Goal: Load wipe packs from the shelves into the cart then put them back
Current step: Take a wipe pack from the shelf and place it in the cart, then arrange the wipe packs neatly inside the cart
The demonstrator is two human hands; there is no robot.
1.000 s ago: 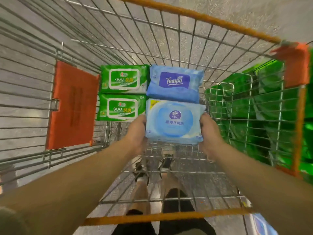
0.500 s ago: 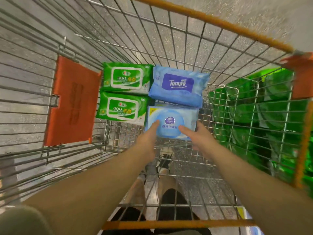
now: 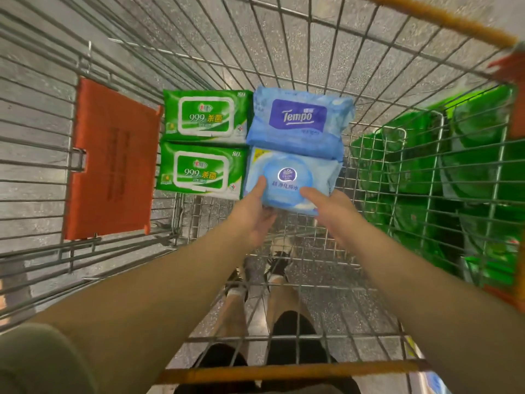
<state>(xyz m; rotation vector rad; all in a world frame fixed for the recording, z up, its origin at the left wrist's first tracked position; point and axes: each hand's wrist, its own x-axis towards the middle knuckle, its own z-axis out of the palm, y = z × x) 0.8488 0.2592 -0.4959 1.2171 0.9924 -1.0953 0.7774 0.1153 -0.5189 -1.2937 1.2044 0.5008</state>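
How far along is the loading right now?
Done: two green packs and the Tempo pack lie in the cart. In hand: both hands, left and right, hold the light blue pack beside them. Left: returning all to the shelves.

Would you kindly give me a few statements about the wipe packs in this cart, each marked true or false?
1. Four wipe packs lie in the cart. True.
2. Both hands hold the Tempo pack. False: the left hand and right hand hold the light blue pack nearer the person.
3. The two green packs sit side by side, left of the blue ones. True.
4. The orange panel is on the cart's right wall. False: it is on the left wall.
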